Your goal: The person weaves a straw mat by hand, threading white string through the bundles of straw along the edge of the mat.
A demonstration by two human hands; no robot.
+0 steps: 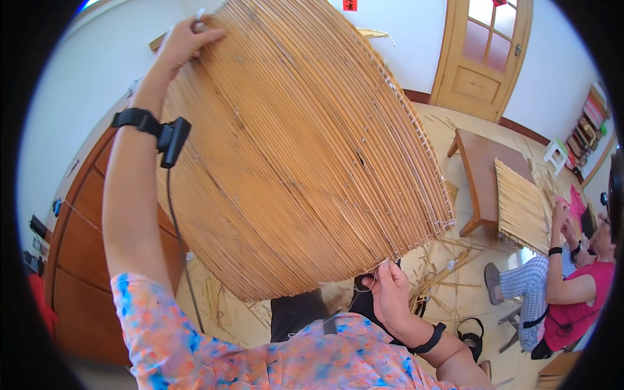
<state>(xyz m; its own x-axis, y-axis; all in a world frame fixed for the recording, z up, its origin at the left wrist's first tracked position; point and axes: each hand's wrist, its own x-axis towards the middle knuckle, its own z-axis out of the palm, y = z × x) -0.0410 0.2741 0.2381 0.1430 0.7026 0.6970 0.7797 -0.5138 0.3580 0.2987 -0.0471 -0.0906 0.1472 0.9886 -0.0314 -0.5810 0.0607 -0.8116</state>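
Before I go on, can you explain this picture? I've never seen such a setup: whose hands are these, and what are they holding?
There's no machine here: you see a person's two bare hands. The single picture comes from a wide fisheye camera on that person's head, looking down, so straight edges bend.

The left hand touches the upper-left edge of a large mat of slender tan stalks laid side by side. The right hand is at the mat's lower edge, thumb and fingers close together; its exact grip is unclear.

Loose stalks lie on the floor. To the right, a seated co-worker has a smaller panel beside a low table.
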